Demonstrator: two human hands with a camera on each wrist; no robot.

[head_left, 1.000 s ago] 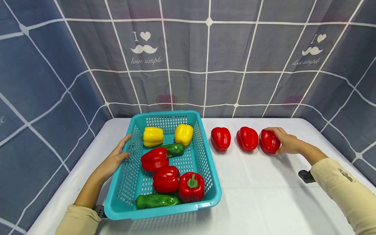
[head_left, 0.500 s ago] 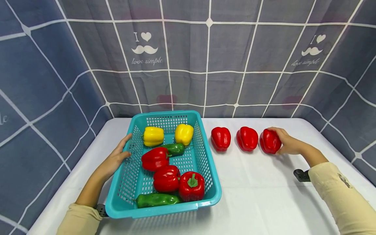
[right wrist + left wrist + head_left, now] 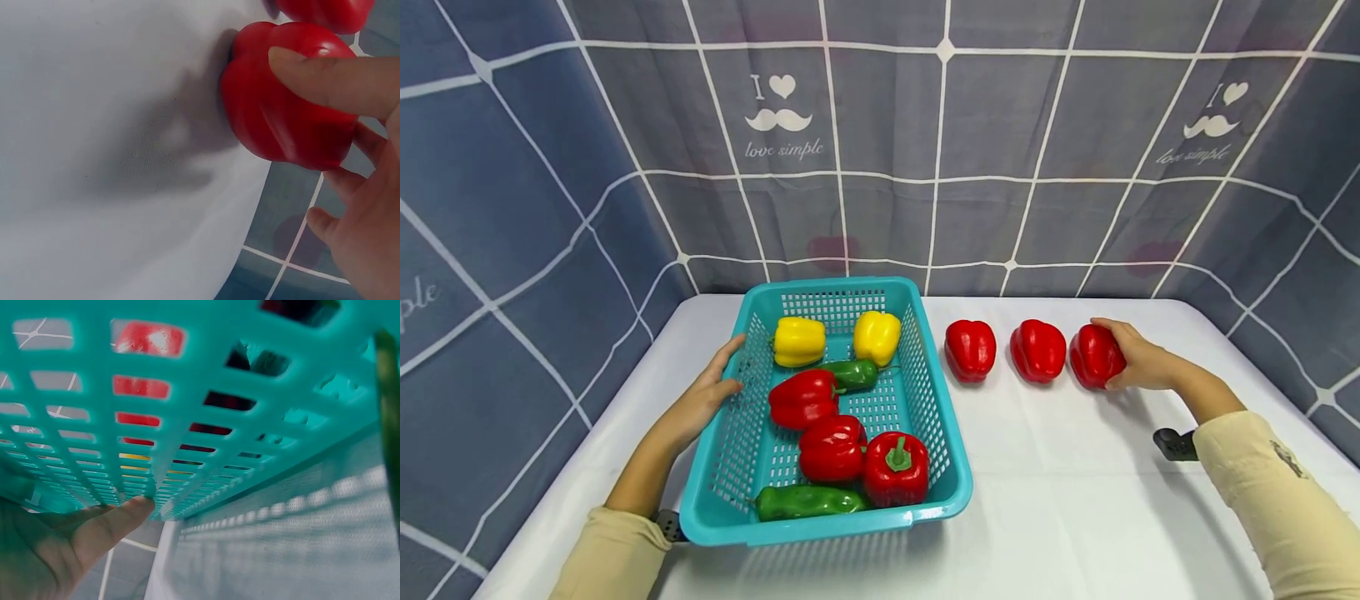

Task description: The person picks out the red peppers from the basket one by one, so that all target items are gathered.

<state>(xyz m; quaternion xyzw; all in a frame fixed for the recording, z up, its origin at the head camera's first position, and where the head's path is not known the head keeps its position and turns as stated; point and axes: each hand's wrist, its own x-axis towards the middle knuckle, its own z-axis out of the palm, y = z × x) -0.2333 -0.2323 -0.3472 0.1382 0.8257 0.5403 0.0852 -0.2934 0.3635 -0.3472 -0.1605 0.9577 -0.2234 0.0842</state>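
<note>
In the head view my right hand (image 3: 1141, 358) grips the rightmost red bell pepper (image 3: 1093, 358) on the white table. The right wrist view has the thumb (image 3: 319, 78) across that pepper, with fingers behind it. Two more red bell peppers stand to its left, the middle one (image 3: 1037, 351) close by and another (image 3: 970, 351) nearer the basket. My left hand (image 3: 696, 406) touches the outer left wall of the turquoise basket (image 3: 827, 528). In the left wrist view its thumb (image 3: 119, 522) lies along the perforated wall, fingers extended.
Inside the basket lie yellow bell peppers (image 3: 799, 342), several red bell peppers (image 3: 833, 448) and green peppers (image 3: 808, 502). A grey checked cloth (image 3: 880, 142) stands behind the white tabletop (image 3: 1060, 517) and at both sides.
The gripped red bell pepper and my right hand have shifted slightly right, widening the gap to the middle pepper. My left hand stays at the basket. The head view has shifted a little.
</note>
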